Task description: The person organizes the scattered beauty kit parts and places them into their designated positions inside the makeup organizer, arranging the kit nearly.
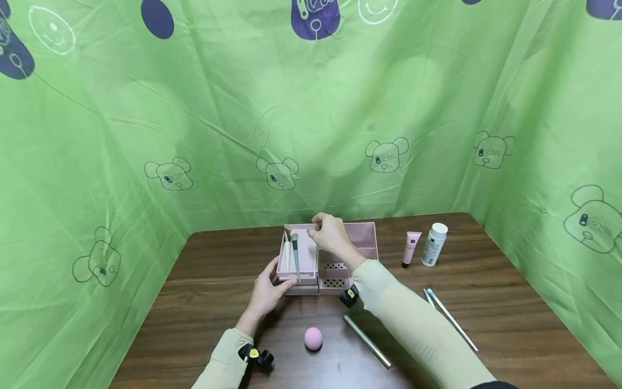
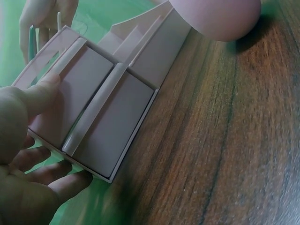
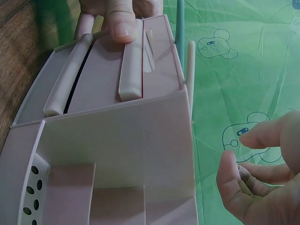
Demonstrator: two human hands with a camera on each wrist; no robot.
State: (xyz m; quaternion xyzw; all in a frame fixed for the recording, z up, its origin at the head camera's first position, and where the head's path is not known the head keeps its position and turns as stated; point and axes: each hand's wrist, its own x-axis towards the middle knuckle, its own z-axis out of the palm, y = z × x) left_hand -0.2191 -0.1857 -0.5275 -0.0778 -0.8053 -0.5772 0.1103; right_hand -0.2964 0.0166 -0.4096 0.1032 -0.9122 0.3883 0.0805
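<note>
A pink desktop organizer (image 1: pixel 306 259) stands at the back of the table, with two drawers at its lower left and perforated compartments on its right. My left hand (image 1: pixel 264 292) grips its front left corner, the thumb (image 2: pixel 44 91) over the upper drawer front (image 2: pixel 86 86) and the other fingers along the side. In the top tray lie a green-handled brush (image 1: pixel 295 254) and a white-handled one (image 1: pixel 286 256), handles toward the front. My right hand (image 1: pixel 332 235) hovers over the tray's back right, thumb and fingers loosely bent with a gap between them and nothing visible inside.
A pink ball (image 1: pixel 313 339) and a grey-green metallic stick (image 1: pixel 366 341) lie in front. Two slim white sticks (image 1: pixel 452 320) lie at right, partly behind my sleeve. A pink tube (image 1: pixel 411 248) and white bottle (image 1: pixel 434 246) stand back right. A green curtain (image 1: pixel 311 108) surrounds the table.
</note>
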